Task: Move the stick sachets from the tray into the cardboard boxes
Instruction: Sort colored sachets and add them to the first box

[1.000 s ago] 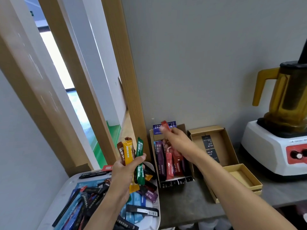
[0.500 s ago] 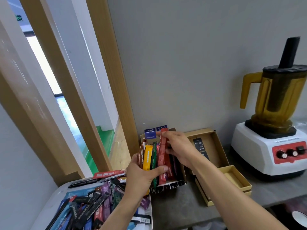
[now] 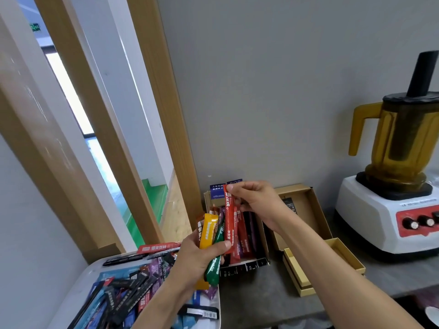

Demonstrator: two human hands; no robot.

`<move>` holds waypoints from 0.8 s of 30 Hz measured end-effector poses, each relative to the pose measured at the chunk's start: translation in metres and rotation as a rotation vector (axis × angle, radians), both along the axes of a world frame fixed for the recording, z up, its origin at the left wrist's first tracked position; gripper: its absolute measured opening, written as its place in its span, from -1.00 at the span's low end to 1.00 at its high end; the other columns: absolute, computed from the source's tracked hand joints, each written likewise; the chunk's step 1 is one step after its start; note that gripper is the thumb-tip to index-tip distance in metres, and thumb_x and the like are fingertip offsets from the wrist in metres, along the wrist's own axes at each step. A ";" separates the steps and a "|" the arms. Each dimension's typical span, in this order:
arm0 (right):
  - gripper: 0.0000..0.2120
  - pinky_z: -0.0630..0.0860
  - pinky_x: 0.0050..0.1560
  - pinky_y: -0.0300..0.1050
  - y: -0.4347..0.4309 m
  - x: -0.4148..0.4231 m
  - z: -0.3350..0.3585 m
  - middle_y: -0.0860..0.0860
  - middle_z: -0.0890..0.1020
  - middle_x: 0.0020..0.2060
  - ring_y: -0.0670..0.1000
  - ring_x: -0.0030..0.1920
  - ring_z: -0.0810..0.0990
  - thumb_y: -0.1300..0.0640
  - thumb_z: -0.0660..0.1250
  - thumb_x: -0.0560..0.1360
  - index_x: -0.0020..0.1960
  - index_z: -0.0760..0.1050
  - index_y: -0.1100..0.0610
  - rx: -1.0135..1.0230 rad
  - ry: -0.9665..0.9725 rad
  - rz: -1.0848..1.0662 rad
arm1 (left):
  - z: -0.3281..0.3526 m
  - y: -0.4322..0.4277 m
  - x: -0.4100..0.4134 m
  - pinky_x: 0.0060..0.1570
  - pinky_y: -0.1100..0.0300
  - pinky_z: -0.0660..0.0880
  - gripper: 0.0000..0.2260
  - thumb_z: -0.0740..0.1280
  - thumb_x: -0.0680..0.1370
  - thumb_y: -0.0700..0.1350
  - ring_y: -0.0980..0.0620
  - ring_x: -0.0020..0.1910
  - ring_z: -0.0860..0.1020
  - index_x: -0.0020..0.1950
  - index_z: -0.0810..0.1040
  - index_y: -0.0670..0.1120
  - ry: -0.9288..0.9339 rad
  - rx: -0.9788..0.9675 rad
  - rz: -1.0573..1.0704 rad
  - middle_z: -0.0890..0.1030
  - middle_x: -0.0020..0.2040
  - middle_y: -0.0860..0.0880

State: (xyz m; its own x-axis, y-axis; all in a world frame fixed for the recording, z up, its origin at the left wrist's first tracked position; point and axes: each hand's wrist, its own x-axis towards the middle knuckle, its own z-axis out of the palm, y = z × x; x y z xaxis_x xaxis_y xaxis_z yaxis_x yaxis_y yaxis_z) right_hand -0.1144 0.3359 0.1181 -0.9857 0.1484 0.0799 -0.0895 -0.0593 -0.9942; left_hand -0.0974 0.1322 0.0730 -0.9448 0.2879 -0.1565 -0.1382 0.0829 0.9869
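Head view: left hand (image 3: 197, 255) clamped on a fan of sachets (image 3: 209, 233), yellow and green ones upright. Right hand (image 3: 254, 198) pinches the top of a red sachet (image 3: 229, 219) between thumb and fingers, its lower end tucked behind the left thumb. To do it well: draw the red one straight up clear of the fan, then lower it end-first into the box (image 3: 261, 236) directly below the right hand, beside those already standing there. Tray (image 3: 78, 283) with the remaining sachets sits under the left wrist. Empty box (image 3: 308, 203) lies behind the right hand.
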 end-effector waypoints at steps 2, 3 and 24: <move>-0.77 0.64 -0.02 -0.12 -0.007 -0.003 0.000 0.02 0.75 -0.21 -0.01 -0.12 0.76 -0.03 0.48 0.55 0.05 0.70 0.14 0.018 -0.002 -0.023 | 0.002 -0.005 -0.001 -0.09 0.04 0.65 -0.60 0.61 0.44 -0.12 0.02 -0.23 0.74 0.21 0.59 -0.10 0.050 -0.054 0.002 0.77 -0.16 -0.05; -0.75 0.63 -0.06 -0.13 -0.009 -0.006 -0.001 0.01 0.74 -0.24 -0.02 -0.16 0.75 -0.03 0.47 0.56 0.06 0.69 0.16 0.008 0.003 -0.046 | 0.005 -0.008 -0.001 -0.08 0.06 0.65 -0.61 0.61 0.45 -0.11 0.02 -0.21 0.75 0.21 0.59 -0.08 0.063 -0.076 0.006 0.77 -0.14 -0.04; -0.80 0.61 0.07 -0.04 -0.034 -0.027 -0.055 -0.01 0.69 0.06 0.04 0.10 0.67 0.09 0.53 0.50 0.10 0.62 0.04 1.061 -0.096 -0.098 | -0.008 -0.039 -0.013 -0.16 -0.01 0.69 -0.74 0.54 0.52 -0.15 -0.15 -0.10 0.76 0.18 0.68 -0.16 0.052 0.129 0.242 0.77 -0.05 -0.19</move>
State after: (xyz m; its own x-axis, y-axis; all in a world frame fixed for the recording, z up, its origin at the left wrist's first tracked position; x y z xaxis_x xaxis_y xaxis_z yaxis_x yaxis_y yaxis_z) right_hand -0.1411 0.3022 0.0631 -0.9823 0.1276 0.1373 0.0345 0.8431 -0.5366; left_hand -0.1103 0.0934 0.0651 -0.9943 0.0671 -0.0831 -0.0880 -0.0732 0.9934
